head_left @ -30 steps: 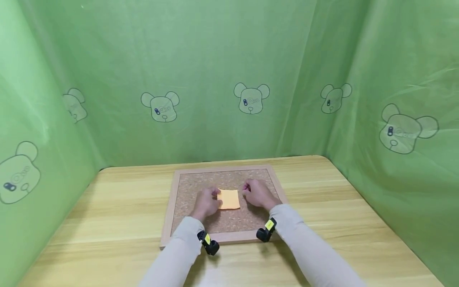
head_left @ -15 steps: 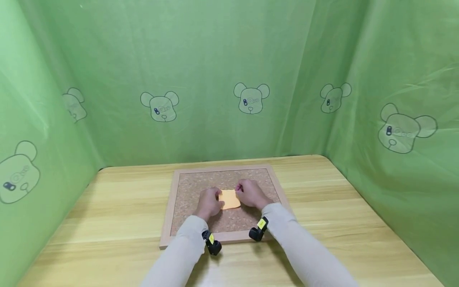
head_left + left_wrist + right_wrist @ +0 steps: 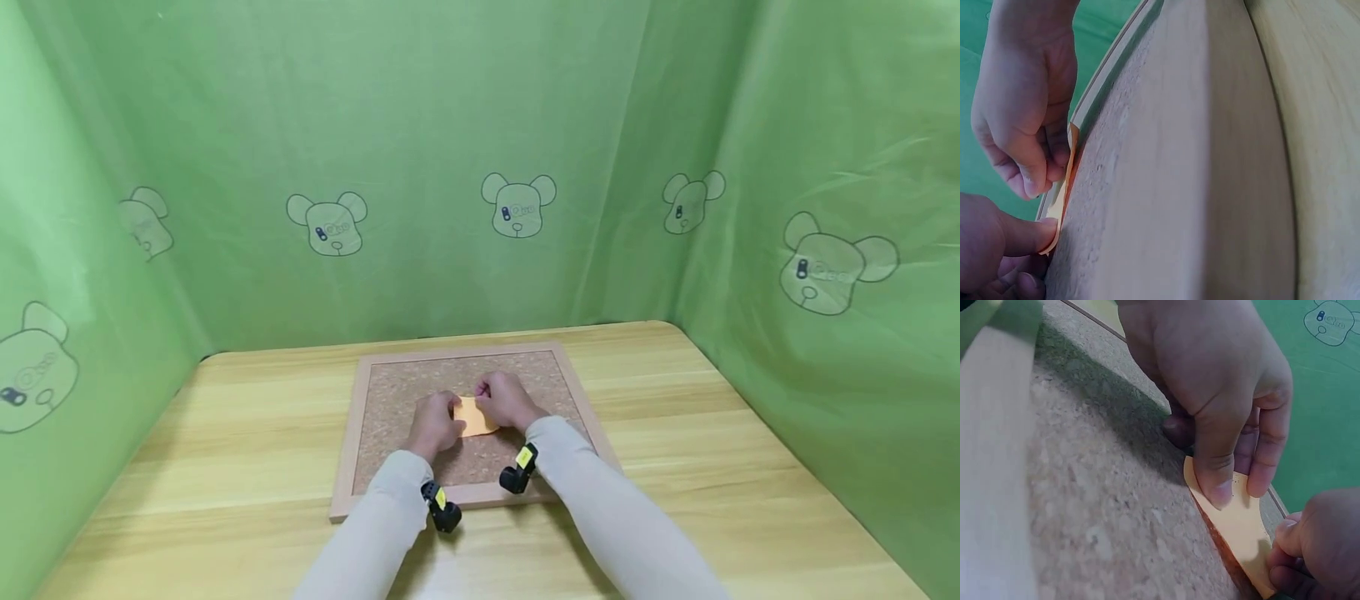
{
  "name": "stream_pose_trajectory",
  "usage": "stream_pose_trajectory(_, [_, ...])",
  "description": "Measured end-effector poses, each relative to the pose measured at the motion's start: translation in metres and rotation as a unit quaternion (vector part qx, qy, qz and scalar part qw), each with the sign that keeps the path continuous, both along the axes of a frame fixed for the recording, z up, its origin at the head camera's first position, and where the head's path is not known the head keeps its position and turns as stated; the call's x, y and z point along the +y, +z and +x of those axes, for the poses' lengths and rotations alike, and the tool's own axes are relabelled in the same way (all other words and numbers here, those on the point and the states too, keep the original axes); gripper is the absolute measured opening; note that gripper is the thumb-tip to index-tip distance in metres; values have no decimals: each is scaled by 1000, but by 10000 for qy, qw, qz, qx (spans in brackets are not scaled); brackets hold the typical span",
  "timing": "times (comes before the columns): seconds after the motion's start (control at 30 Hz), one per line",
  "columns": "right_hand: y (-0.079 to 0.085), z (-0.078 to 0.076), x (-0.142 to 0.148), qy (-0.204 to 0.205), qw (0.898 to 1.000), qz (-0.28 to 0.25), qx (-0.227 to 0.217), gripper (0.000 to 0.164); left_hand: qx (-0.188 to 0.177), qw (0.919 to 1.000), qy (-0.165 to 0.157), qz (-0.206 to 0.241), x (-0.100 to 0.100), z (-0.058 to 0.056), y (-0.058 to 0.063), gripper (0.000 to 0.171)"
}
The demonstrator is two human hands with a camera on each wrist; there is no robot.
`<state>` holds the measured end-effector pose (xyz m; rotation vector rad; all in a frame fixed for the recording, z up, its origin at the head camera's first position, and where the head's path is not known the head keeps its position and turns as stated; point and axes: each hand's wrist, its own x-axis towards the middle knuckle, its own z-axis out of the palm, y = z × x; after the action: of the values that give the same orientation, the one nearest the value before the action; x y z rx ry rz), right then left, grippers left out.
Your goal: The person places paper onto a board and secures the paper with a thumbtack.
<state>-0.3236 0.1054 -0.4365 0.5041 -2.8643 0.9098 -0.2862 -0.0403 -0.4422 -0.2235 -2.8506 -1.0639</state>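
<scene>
An orange sticky note [image 3: 472,419] lies over the cork of a wood-framed board [image 3: 405,382], slightly bowed. My left hand [image 3: 432,425] holds its left edge. In the right wrist view the left thumb [image 3: 1216,487] presses on top of the note, with fingers at its far edge; the left wrist view shows the same thumb [image 3: 1029,236] on it. My right hand [image 3: 506,402] is over the note's right part, fingers curled, thumb against the index finger. Both wrist views show these fingertips close over the paper; I cannot tell whether something small sits between them.
The board lies on a light wooden table [image 3: 255,433]. Green curtains [image 3: 420,125] with bear-head prints enclose the back and both sides. A black wrist camera [image 3: 442,508] sits on the left sleeve, another black wrist camera [image 3: 517,471] on the right sleeve.
My right hand has moved left, from beside the note to over its right part. The left hand stays at the note's left edge. The head view has shifted slightly.
</scene>
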Motion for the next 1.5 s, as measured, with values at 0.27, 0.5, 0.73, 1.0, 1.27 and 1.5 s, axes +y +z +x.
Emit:
stream_pose_trajectory(0.27, [-3, -6, -7, -201, 9991, -102, -373, 10, -134, 9999, -18, 60, -1, -1, -2, 26])
stream_pose_trajectory(0.5, [-1, -6, -11, -242, 9982, -219, -496, 12, -69, 9999, 39, 89, -3, -2, -1, 27])
stream_pose_trajectory(0.73, [2, -7, -19, -530, 9949, -78, -856, 18, -44, 10000, 70, 5, -4, -2, 0, 28])
stream_pose_trajectory(1.0, [4, -12, -24, -754, 9896, 276, -1193, 27, -206, 9998, 25, 59, -3, -3, -1, 27])
stream_pose_trajectory(1.27, [8, -13, -28, -688, 9892, 638, -1127, 29, -295, 9996, 45, 15, -1, -3, -1, 28])
stream_pose_trajectory(1.5, [11, -18, -27, -669, 9839, 810, -1446, 25, -344, 9994, 36, -3, 0, -3, 1, 28])
